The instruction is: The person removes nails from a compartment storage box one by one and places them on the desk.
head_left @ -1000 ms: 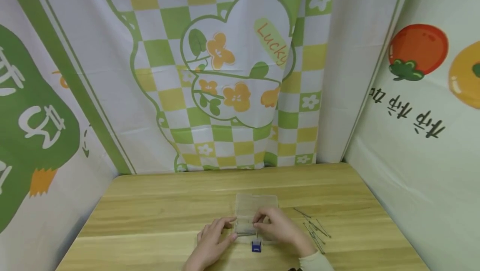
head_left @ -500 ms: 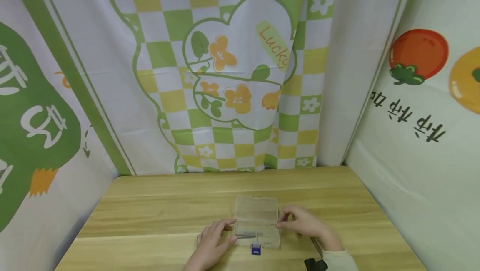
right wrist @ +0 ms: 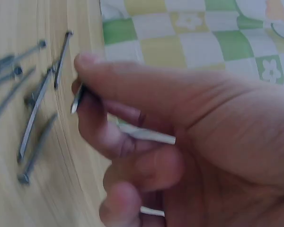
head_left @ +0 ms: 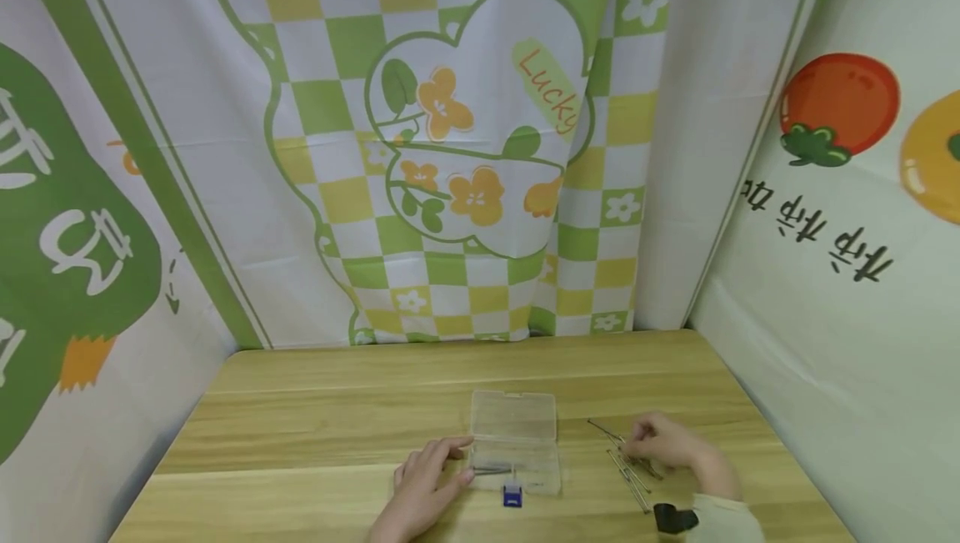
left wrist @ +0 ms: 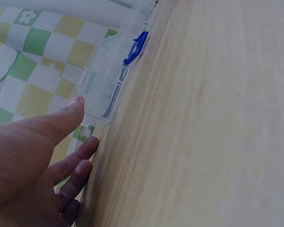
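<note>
A clear plastic box lies with its lid laid back on the wooden table, a blue latch at its front. Inside it, a few nails show along the left part. My left hand rests at the box's left side, fingers extended; the thumb is right at the box's corner. My right hand is over several loose nails to the right of the box. Between thumb and index finger it pinches a nail, whose pointed end sticks out while the rest is hidden.
The wooden table runs back to a checkered curtain, with printed cloth walls on both sides. A black strap sits at the right sleeve.
My right hand has moved from over the box, past its right edge, to the loose nails on the right. The left hand has stayed beside the box.
</note>
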The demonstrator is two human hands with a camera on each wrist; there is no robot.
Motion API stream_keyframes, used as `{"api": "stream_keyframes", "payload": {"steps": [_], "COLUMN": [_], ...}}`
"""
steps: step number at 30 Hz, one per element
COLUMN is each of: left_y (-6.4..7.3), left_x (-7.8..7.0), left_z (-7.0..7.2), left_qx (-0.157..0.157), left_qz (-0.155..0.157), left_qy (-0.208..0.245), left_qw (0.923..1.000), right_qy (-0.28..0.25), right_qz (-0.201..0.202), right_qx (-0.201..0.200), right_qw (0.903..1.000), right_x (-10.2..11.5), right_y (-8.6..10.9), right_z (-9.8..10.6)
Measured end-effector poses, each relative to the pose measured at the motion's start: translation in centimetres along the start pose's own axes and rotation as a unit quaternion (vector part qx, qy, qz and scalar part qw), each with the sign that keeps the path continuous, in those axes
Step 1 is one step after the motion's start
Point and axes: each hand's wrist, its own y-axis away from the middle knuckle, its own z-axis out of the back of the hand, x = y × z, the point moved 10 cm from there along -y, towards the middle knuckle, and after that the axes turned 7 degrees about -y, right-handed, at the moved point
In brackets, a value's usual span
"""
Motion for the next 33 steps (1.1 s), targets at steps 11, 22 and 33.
{"api": "stream_keyframes", "payload": {"steps": [11, 22, 33], "left_y": [-0.1, 0.1, 0.2], "left_x": [0.4, 0.4, 0.6], "left_z": [-0.2, -0.2, -0.4], "left_qx": [-0.004, -0.007, 0.001], "left_qz": [-0.005, -0.004, 0.001], "left_qy": [-0.004, -0.003, -0.001], "left_qw": [1.0, 1.0, 1.0], "right_qy": [0.048, 0.049, 0.041], "right_qz": [-0.12, -0.143, -0.159], "right_qx": [-0.127, -0.141, -0.127], "right_qw": [0.9835, 0.9784, 0.9783], "right_x": [-2.9, -4.0, -4.8], "right_y": [1.7, 1.7, 1.5], "right_z": [2.7, 2.6, 2.0]}}
